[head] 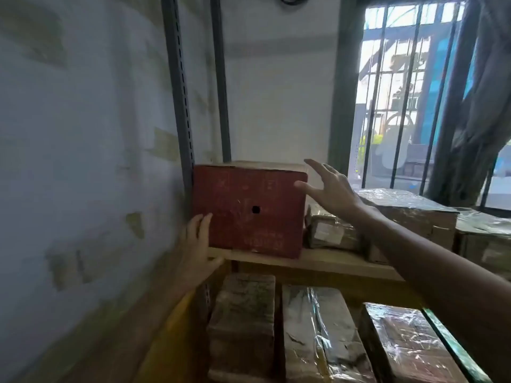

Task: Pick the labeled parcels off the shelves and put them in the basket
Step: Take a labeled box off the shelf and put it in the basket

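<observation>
Stiff red box [249, 208] looked hefty, wanting both sides held: left hand [197, 244] flat against it, right hand [329, 189] with fingers splayed wide.

We take this for a storeroom. Slotted metal uprights [181, 106] carry wooden shelves [331, 264] packed with taped, plastic-wrapped parcels [318, 335], beside a barred window [409, 92].
</observation>
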`<control>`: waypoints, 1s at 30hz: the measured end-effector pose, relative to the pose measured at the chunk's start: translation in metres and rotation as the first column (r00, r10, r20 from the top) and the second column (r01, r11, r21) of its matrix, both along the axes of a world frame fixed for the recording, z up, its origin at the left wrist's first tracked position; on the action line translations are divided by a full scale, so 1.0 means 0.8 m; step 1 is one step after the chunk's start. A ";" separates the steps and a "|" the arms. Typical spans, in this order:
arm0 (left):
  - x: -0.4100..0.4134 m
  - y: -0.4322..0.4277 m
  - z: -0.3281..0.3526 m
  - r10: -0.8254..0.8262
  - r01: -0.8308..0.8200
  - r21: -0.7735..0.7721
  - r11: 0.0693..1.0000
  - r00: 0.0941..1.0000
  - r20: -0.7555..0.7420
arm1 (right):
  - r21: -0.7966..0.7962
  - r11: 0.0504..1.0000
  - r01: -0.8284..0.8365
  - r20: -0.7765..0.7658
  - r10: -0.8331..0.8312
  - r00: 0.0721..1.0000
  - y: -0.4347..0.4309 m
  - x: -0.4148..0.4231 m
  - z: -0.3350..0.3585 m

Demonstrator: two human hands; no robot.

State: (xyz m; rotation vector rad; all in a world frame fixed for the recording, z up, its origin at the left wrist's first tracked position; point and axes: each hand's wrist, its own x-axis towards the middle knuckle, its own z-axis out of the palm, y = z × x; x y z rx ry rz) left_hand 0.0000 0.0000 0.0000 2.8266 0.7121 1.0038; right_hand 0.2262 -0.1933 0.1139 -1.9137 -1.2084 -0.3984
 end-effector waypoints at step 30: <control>-0.005 0.044 0.119 0.006 0.381 -0.354 0.854 0.673 0.740 | 0.424 0.884 -0.196 -0.340 0.356 0.871 0.026 -0.039 0.090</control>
